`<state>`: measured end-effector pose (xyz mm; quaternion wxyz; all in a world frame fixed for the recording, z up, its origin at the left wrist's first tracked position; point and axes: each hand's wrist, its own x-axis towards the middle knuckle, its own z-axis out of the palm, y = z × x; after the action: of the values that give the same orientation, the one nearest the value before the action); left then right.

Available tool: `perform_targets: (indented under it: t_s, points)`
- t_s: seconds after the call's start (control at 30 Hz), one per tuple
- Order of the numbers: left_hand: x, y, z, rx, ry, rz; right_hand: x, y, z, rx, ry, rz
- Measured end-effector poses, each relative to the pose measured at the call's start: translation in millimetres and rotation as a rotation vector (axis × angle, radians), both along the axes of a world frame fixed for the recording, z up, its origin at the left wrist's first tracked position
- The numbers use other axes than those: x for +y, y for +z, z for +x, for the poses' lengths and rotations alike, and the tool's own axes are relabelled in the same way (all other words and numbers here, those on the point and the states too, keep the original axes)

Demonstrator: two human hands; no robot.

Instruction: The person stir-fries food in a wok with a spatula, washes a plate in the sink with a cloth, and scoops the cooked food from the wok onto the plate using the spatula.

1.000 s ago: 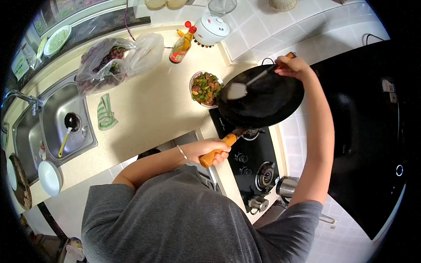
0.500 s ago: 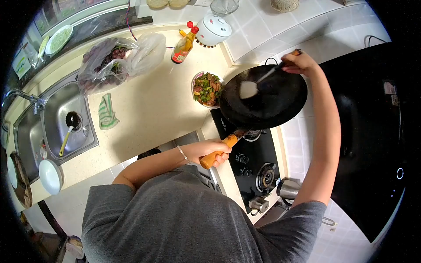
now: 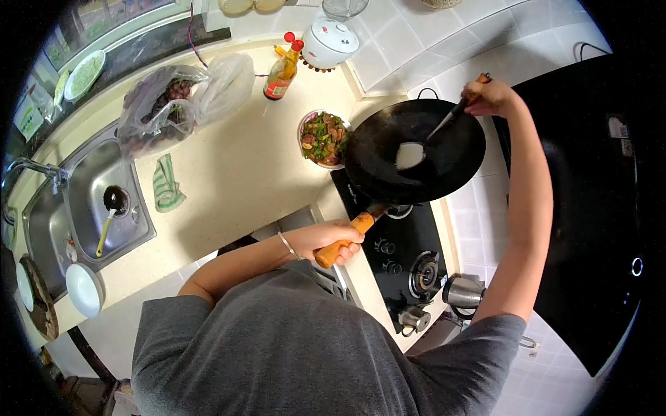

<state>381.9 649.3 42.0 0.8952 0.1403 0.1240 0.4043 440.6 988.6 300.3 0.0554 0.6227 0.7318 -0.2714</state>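
Observation:
My left hand (image 3: 335,242) is closed around the wooden handle of a black wok (image 3: 374,166). The wok sits tilted over the black gas stove (image 3: 388,260). In my right hand (image 3: 494,97), at the wok's far right rim, is the dark handle of a spatula (image 3: 411,155); its pale blade lies inside the wok. No food can be made out in the wok's dark interior. Touching or very near the wok's left rim stands a bowl of cooked meat and green peppers (image 3: 323,139).
A sauce bottle (image 3: 281,78) and a white lidded pot (image 3: 329,44) stand behind the bowl. Grapes in a plastic bag (image 3: 173,104), a striped cloth (image 3: 166,184) and a sink (image 3: 139,225) are to the left. A metal kettle (image 3: 463,292) and the range hood (image 3: 576,208) are at the right.
The spatula blade has shifted right and slightly toward me within the wok. My right hand has moved a little to the right; my left hand keeps its hold on the handle.

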Motion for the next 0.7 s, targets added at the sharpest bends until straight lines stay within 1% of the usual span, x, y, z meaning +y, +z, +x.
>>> perform_targets:
  t_s: [0.07, 0.1, 0.13, 0.2, 0.27, 0.37, 0.47, 0.6, 0.67, 0.7]
  points:
    - [0, -1, 0, 0.002, -0.027, 0.052, 6, -26, 6, 0.139, -0.045, -0.084]
    - [0, -2, 0, 0.000, -0.031, 0.050, 13, -38, 6, 0.204, -0.058, -0.183]
    - [0, -4, 2, -0.007, -0.036, 0.050, 17, -53, 5, 0.286, -0.081, -0.214]
    - [1, -7, 4, -0.016, -0.041, 0.048, 8, -66, -4, 0.359, -0.056, -0.253]
    - [1, -10, 4, -0.035, -0.043, 0.054, 4, -60, -9, 0.357, -0.031, -0.250]
    - [2, -7, 3, -0.018, -0.042, 0.037, 0, -32, -13, 0.179, 0.009, -0.096]
    - [3, -12, 4, 0.012, -0.041, 0.076, -2, -23, -9, 0.062, 0.056, 0.000]
    - [2, -8, 2, -0.004, -0.035, 0.065, -5, -37, -9, 0.092, 0.015, -0.020]
    - [3, -6, 2, -0.044, -0.039, 0.029, -13, -51, -13, 0.275, 0.023, -0.112]
    - [3, -7, 1, -0.042, -0.041, 0.033, -17, -53, -15, 0.323, 0.030, -0.126]
